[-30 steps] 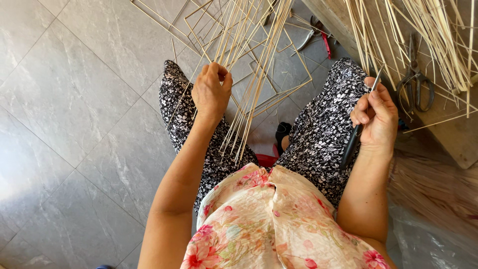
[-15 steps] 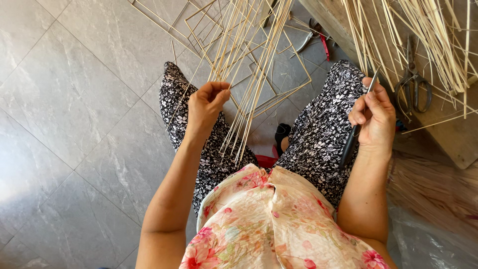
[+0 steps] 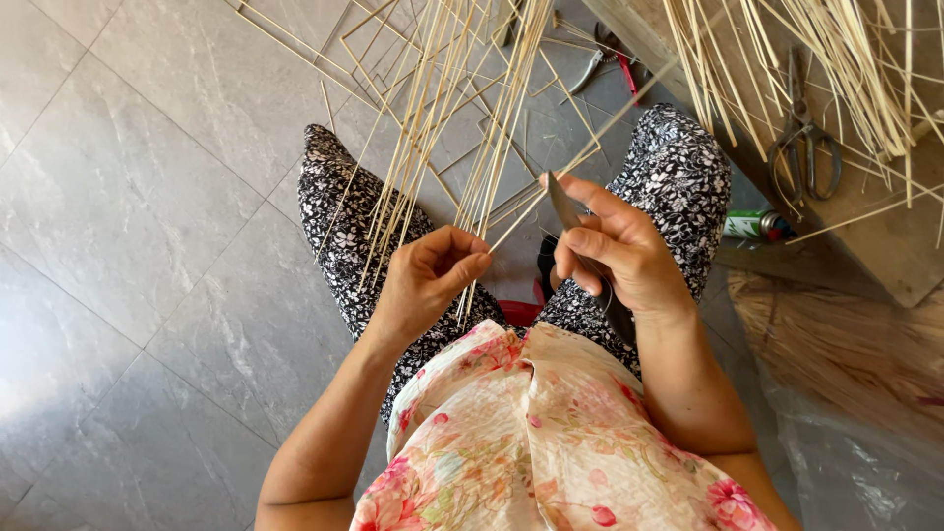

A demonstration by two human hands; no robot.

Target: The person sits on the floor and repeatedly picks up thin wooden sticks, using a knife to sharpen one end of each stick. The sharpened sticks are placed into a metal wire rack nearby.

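Observation:
I sit with my knees apart in black-and-white patterned trousers. My left hand pinches the near end of a thin pale bamboo strip that runs up and to the right. My right hand grips a dark-handled knife, its blade touching that strip just beyond my left fingertips. A bundle of long bamboo strips leans across my left knee and fans out over the floor between my legs.
Grey tiled floor lies to the left. Pliers with red handles rest on the floor ahead. To the right a wooden board carries scissors and more strips; a green can and a plastic sheet lie nearby.
My left hand dropped from the bundle and took one strip's end. My right hand swung in from the right knee, bringing the knife blade against that strip.

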